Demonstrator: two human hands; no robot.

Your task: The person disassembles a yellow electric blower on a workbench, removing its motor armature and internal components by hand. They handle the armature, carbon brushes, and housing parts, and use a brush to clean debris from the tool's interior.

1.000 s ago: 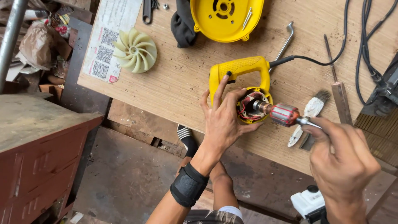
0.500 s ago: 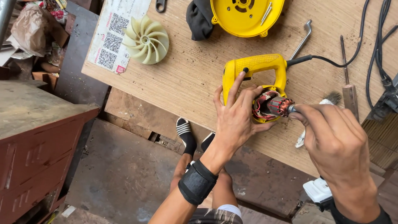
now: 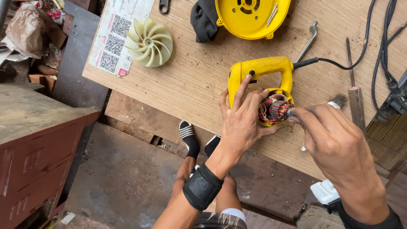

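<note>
The motor sits nearly seated in the yellow housing, left hand clasped around the housing, right hand pinching the motor's shaft; fan and cover lie unfitted on the counter.

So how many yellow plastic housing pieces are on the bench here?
2. The round yellow cover lies at the bench's far edge; the yellow handle body sits under the left hand, motor inside. Others may lie out of frame.

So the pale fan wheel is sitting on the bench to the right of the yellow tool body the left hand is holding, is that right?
Not quite. In the head view the pale fan wheel lies on the bench to the left of the yellow tool body, not the right. The left hand does hold that body.
</note>
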